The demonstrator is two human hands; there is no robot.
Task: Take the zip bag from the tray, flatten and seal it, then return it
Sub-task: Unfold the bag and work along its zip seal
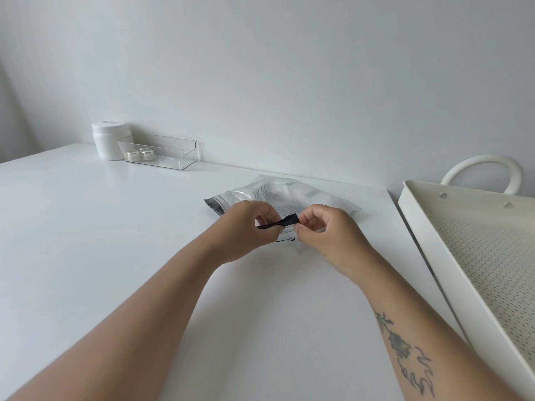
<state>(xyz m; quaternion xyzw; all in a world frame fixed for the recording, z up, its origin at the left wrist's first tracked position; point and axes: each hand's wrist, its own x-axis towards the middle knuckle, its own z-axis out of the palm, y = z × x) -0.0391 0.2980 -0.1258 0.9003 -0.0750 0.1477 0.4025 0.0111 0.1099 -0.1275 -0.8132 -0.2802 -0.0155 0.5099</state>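
A clear zip bag [285, 195] with a dark zip strip lies puffed and crumpled on the white table [86, 227], just beyond my hands. My left hand [249, 227] pinches the dark strip on its left side. My right hand [327, 230] pinches the same strip on its right side, so a short twisted length of the strip shows between my fingertips. The near edge of the bag is partly hidden under my hands. The cream perforated tray [434, 235] sits to the right of the bag, with nothing visible in it.
A white jar [108, 140] and a clear plastic organiser [162, 151] holding two small gold-lidded pots stand at the back left against the wall. A curved white handle [486, 166] rises behind the tray. The table's right edge runs close beside the tray.
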